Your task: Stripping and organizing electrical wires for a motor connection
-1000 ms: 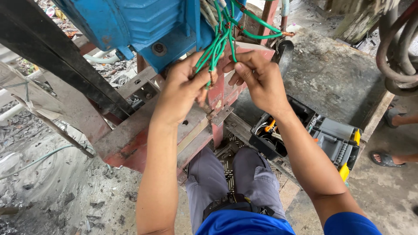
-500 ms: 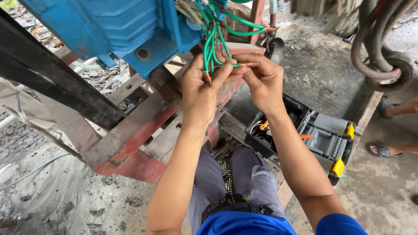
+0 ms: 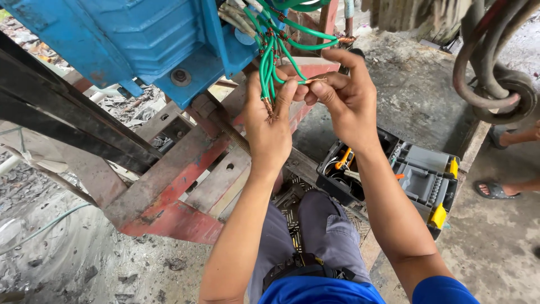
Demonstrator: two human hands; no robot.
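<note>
beneath a blue motor housing [image 3: 129, 39] on a rusty red steel frame [image 3: 169, 197], the left hand [image 3: 270, 132] and right hand [image 3: 346, 98] pinch bare copper ends of green wires [image 3: 267, 67] hanging from the motor; an open grey toolbox [image 3: 416, 180] sits at right.

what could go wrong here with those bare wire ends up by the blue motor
1. The bare copper strands splay out beside the left hand; stray strands could prick fingers or touch a neighbouring green wire.
2. The right hand pinches another stripped end; hard twisting might snap strands.
3. The open toolbox lies close by the person's legs, easy to kick while looking up.
</note>
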